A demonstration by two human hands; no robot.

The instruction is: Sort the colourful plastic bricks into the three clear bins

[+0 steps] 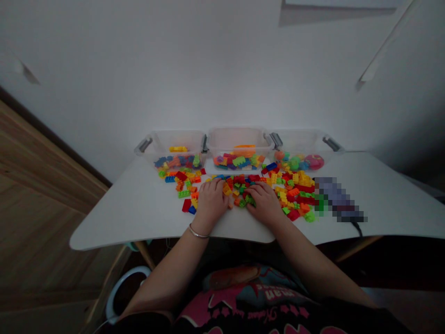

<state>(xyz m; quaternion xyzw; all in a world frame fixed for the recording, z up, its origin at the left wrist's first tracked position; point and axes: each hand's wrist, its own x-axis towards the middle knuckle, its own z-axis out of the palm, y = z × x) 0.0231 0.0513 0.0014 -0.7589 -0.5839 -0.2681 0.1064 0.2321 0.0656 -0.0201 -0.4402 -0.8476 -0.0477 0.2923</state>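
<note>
My left hand [212,202] lies palm down at the left of a spread of loose plastic building bricks [288,195], its fingertips next to a yellow brick [227,189]. My right hand [264,202] rests over the bricks, its fingers by several green ones [249,200]. The bricks are red, yellow, orange, green and blue. Both hands curve downward, and their palms hide whatever lies beneath. A thin metal bracelet [199,233] circles my left wrist.
Several clear plastic bins stand along the back of the white table [132,213]: left [170,141], middle [239,139] and right [299,141], all with bricks inside. A pink round object [314,162] sits in the right bin. A pixelated patch [339,199] covers something at right.
</note>
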